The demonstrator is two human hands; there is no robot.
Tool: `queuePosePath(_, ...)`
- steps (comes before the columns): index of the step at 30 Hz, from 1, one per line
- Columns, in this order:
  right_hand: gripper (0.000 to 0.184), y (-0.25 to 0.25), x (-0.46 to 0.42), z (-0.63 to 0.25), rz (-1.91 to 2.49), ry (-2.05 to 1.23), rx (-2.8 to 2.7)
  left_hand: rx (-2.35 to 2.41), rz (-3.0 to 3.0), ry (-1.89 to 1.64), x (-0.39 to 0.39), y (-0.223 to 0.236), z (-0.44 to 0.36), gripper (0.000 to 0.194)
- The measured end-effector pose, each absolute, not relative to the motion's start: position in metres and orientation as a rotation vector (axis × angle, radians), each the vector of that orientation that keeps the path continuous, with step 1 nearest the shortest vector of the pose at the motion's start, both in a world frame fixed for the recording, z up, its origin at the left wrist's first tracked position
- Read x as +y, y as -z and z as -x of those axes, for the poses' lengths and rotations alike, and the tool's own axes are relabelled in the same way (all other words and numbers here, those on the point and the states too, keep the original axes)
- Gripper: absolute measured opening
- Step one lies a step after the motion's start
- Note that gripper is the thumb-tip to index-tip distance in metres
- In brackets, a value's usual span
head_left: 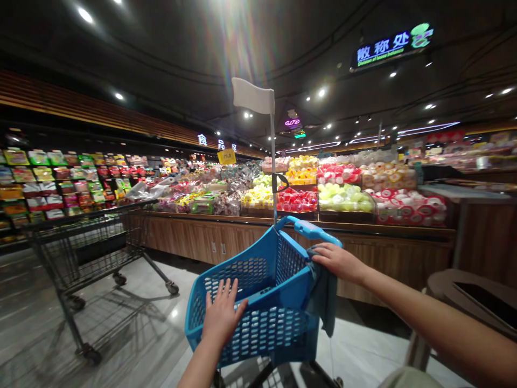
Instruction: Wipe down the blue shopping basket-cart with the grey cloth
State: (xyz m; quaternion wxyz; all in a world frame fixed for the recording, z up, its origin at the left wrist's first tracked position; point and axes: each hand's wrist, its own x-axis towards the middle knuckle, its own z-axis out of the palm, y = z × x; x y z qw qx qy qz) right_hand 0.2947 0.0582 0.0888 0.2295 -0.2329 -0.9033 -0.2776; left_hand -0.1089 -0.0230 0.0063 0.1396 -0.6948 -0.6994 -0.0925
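Note:
A small blue plastic shopping cart (258, 328) stands right in front of me, with perforated basket walls and a white flag (253, 97) on a pole. My left hand (224, 312) lies on the near rim of the basket, fingers stretched and spread, holding nothing. At the cart's right end, beside its handle (309, 229), my right hand (337, 261) presses a grey-blue cloth (324, 296) against the upper edge. The cloth hangs down the outside of the basket. My right fingers are bent over it, and their tips are partly hidden.
A dark metal shopping trolley (100, 253) stands to the left. Behind the blue cart runs a wood-panelled counter (186, 234) heaped with wrapped sweets. A round stool (452, 285) with a dark phone-like object (488, 302) is at right. Packaged goods (60, 183) line the left wall.

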Motion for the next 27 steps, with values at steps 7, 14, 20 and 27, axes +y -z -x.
queuePosePath(7, 0.033, -0.103, 0.058, -0.325, 0.793, 0.651, -2.366, -1.978, 2.055, 0.277, -0.02, -0.004, 0.133, 0.067)
queuePosePath(14, 0.026, -0.088, 0.028, -0.276, 0.815, 0.566, -2.203, -2.075, 2.045, 0.331, -0.013, -0.023, 0.094, 0.069)
queuePosePath(20, 0.028, -0.089, -0.011, -0.239, 0.666, 0.567, -2.267, -1.737, 2.36, 0.614, -0.016, -0.056, 0.004, 0.066)
queuePosePath(27, 0.03, -0.105, -0.016, -0.226, 0.495, 0.353, -2.365, -1.69, 2.45, 0.624, -0.034, -0.065, 0.021, 0.059)
